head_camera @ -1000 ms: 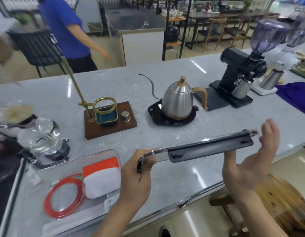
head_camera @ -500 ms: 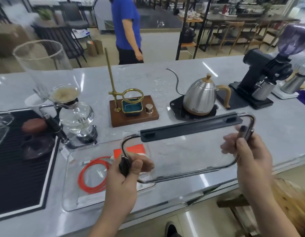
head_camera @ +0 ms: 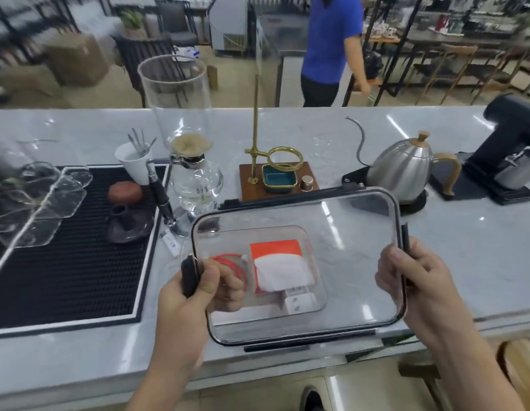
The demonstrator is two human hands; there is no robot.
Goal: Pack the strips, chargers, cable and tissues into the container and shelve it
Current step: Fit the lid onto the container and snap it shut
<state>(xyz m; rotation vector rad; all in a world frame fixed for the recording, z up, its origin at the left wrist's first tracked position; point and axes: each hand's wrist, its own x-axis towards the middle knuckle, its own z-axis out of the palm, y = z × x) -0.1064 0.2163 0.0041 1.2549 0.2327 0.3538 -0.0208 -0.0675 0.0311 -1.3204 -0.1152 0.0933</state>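
lid clear, held flat above container, long axis left-right | left hand grips its left clip; right hand grips right edge | inside: red cable; tissues; white chargers | container on marble counter

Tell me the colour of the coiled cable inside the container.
Red-orange thin coiled cable, seen through the lid in the head view.

On the marble surface: steel gooseneck kettle on black base, brass stand on wooden block, glass siphon brewer, black drip mat, black grinder far right.
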